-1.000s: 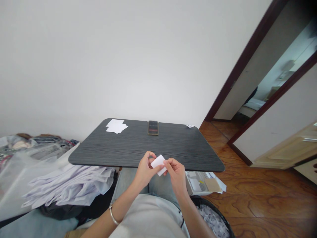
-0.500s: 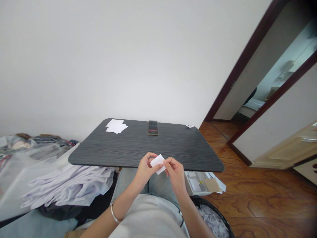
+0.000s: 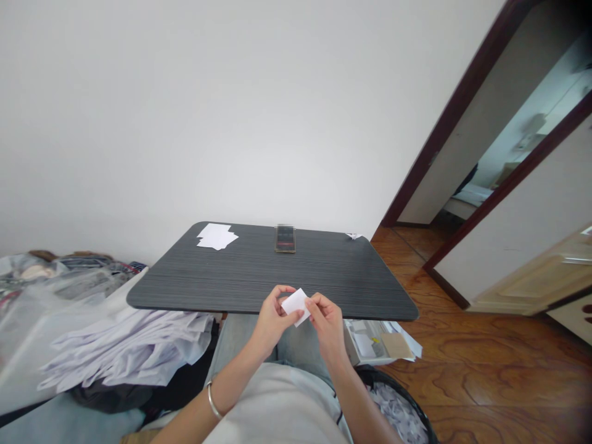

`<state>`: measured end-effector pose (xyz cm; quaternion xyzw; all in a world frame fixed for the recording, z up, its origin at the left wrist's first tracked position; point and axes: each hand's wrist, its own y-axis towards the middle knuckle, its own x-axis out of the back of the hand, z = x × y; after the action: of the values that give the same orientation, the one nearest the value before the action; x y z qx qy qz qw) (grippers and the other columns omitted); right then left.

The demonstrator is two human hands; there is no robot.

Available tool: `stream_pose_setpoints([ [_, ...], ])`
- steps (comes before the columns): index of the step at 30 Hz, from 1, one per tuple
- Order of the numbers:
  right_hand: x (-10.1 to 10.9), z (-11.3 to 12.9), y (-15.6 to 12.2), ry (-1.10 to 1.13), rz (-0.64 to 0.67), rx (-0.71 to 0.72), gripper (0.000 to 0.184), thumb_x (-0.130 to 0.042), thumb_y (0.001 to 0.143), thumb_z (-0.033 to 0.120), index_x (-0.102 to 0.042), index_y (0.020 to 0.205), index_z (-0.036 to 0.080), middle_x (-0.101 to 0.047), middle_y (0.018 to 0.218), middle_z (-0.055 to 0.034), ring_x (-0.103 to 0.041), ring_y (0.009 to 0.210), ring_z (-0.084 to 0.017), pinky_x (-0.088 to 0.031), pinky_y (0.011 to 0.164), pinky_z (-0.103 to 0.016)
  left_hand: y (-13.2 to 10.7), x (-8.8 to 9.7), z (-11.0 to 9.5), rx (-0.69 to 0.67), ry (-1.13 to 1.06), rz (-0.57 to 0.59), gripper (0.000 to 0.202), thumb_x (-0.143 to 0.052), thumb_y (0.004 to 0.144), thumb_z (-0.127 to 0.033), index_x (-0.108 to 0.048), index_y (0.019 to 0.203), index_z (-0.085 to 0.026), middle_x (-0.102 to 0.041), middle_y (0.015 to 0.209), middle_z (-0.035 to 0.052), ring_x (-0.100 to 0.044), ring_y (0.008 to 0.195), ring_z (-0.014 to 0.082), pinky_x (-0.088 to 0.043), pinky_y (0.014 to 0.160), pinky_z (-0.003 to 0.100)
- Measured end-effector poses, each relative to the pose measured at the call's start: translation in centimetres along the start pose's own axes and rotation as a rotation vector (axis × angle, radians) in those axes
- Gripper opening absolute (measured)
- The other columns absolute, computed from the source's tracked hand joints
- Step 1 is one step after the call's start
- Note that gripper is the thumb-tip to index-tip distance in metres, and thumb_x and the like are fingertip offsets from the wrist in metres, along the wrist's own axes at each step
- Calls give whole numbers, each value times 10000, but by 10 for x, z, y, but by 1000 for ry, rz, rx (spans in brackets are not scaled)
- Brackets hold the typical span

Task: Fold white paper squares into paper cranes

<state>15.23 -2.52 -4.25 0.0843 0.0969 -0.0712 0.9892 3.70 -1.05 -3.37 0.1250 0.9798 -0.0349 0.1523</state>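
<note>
At the near edge of a dark wood-grain table [image 3: 259, 277], a seated person pinches a small white slip of paper [image 3: 296, 304] between both hands, the left hand [image 3: 271, 320] closed on its left side and the right hand [image 3: 326, 322] closed on its right, with a silver bracelet [image 3: 211, 401] on the left wrist. Across the tabletop lie a few loose white sheets [image 3: 215, 236] at the far left and a small clear stand [image 3: 285, 238] near the middle of the far edge. Beside the person's left knee sits a heap of white paper [image 3: 124, 345], and a black bin of paper scraps [image 3: 400, 410] stands at the right.
</note>
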Motion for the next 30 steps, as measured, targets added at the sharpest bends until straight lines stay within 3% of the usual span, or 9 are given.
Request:
stream_pose_setpoints([
  [14,3,-4,6,63,-88,-33,285,-599,710,361,-471,541,170,-352,481,70,-279,439,-67,-196,402,-201,-3,3,2,19,-143,130,564,-730,558,-98,-425,1025,-179,-655,857,40,-615,725,126,-431,619,191],
  [19,4,-8,7,76,-108,-44,294,-595,713,384,-473,546,175,-366,460,72,-272,401,-60,-187,374,-197,-2,2,5,22,-160,128,590,-749,539,-112,-443,1039,-172,-659,904,59,-620,779,145,-458,685,223],
  [25,7,-5,8,-60,41,-42,210,-598,719,344,-548,620,165,-432,465,66,-311,383,-57,-224,364,-185,0,3,3,2,-77,-19,495,-726,600,-217,-441,999,-145,-664,783,35,-605,639,126,-490,581,232],
  [30,16,1,12,-262,200,-6,144,-609,704,263,-578,617,153,-500,488,42,-383,402,-67,-272,366,-177,1,7,0,-31,27,-10,482,-701,622,-224,-425,1009,-147,-647,723,17,-589,600,110,-467,556,209],
])
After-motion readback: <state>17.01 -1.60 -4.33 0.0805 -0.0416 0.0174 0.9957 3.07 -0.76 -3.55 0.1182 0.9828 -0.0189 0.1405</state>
